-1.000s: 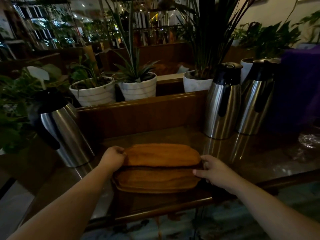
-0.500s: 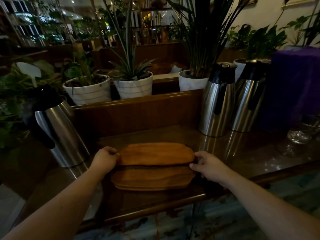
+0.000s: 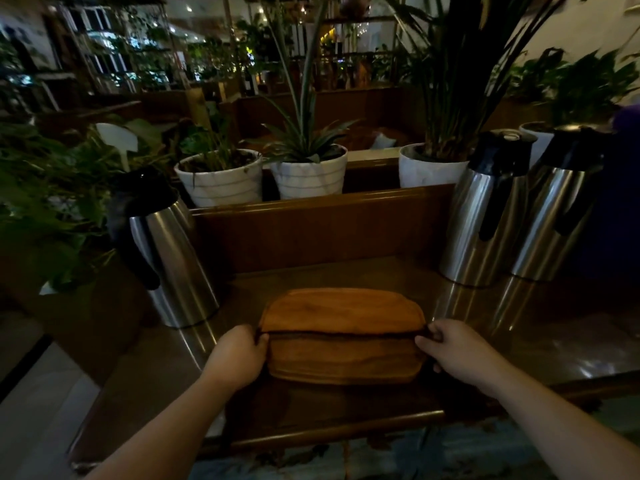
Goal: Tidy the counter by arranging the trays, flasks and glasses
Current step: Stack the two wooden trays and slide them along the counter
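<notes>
Two brown wooden trays lie stacked on the dark counter [image 3: 502, 327]. The top tray [image 3: 341, 310] sits shifted toward the back over the bottom tray [image 3: 343, 360]. My left hand [image 3: 239, 355] grips the stack's left end and my right hand [image 3: 450, 351] grips its right end, fingers curled around the top tray's edge. One steel flask with a black lid [image 3: 166, 251] stands to the left of the trays. Two more steel flasks [image 3: 485, 209] [image 3: 557, 209] stand at the back right. No glass shows in this view.
A wooden ledge [image 3: 311, 233] rises behind the counter, carrying white plant pots [image 3: 221, 181] [image 3: 310, 174] [image 3: 426, 166]. Leafy plants crowd the left side. A dark purple object [image 3: 623, 188] stands at the far right. The counter's front rim [image 3: 329, 431] runs below my wrists.
The view has swung left, so the glass at the right edge is out of frame. Both hands stayed on the tray ends, and the trays sit a little further back on the counter.
</notes>
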